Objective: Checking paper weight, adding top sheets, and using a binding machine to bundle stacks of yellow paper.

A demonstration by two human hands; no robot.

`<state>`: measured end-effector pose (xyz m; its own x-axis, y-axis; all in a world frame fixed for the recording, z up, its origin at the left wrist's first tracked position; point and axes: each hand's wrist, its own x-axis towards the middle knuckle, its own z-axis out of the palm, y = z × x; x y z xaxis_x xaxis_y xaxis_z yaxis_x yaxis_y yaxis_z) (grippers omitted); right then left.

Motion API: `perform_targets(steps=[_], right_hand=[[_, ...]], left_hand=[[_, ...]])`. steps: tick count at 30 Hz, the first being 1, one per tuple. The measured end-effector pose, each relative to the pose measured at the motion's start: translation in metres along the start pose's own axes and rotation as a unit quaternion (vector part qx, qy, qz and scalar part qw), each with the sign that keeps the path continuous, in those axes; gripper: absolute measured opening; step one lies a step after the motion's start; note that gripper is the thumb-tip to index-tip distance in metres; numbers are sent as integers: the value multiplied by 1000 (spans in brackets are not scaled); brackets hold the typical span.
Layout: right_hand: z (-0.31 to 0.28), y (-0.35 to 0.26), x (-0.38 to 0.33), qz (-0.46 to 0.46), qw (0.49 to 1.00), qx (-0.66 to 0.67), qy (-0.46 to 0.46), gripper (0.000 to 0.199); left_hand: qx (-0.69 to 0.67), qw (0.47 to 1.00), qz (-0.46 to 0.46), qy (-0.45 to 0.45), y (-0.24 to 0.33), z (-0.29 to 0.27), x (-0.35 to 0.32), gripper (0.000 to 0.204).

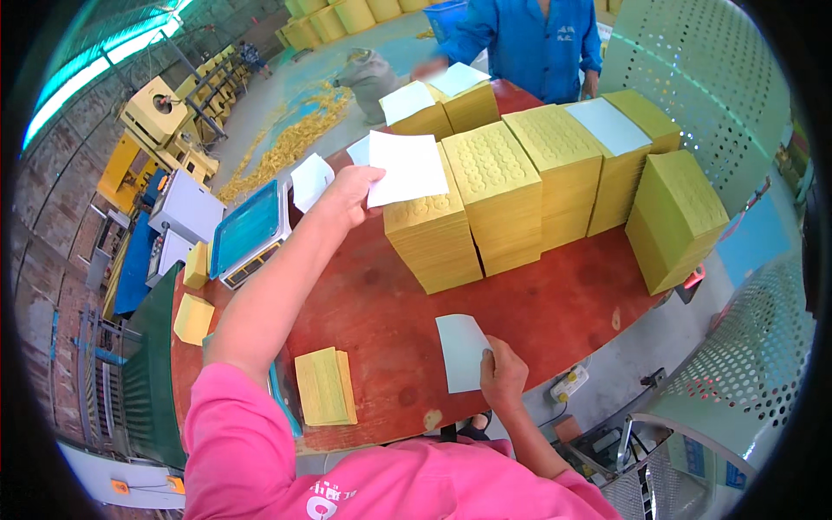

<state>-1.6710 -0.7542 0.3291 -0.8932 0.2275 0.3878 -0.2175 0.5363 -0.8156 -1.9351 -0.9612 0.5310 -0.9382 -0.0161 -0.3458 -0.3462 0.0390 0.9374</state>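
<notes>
My left hand (352, 194) is stretched out over the far side of the red table, its fingers pinched on the edge of a white paper sheet (409, 170). That sheet hangs over the top of a tall stack of yellow embossed paper (433, 247). Close to the table's front edge, my right hand (504, 374) grips a pale sheet (463, 354) between thumb and fingers. More tall yellow stacks (500, 199) stand side by side to the right, and a pale sheet (608, 126) lies on one of them. Another stack (676, 221) stands apart at the right edge.
A weighing scale (251, 230) sits at the table's left, beside a folded white paper (311, 180). A small yellow paper bundle (325, 386) lies near me. Across the table stands a person in blue (542, 48). Perforated metal panels (737, 373) flank the right; a sack (367, 82) stands behind.
</notes>
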Motion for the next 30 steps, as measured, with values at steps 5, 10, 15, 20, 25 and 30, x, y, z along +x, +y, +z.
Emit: perform_targets(steps=[5, 10, 15, 20, 25, 30], right_hand=[[1, 0, -1, 1, 1000, 1, -1, 20], [2, 1, -1, -10, 1000, 9, 3, 20], [2, 3, -2, -6, 1000, 8, -3, 20], [1, 3, -1, -10, 1000, 12, 7, 21], [2, 4, -4, -10, 1000, 24, 7, 21], [1, 4, -4, 3, 1000, 29, 2, 20]], left_hand=[[6, 998, 56, -36, -11, 9, 3, 27], [164, 983, 77, -7, -14, 11, 1, 29], [309, 946, 89, 26, -4, 12, -3, 26], [432, 891, 126, 55, 3, 19, -8, 24], [471, 881, 24, 32, 9, 7, 7, 26], [399, 916, -4, 37, 2, -1, 9, 27]])
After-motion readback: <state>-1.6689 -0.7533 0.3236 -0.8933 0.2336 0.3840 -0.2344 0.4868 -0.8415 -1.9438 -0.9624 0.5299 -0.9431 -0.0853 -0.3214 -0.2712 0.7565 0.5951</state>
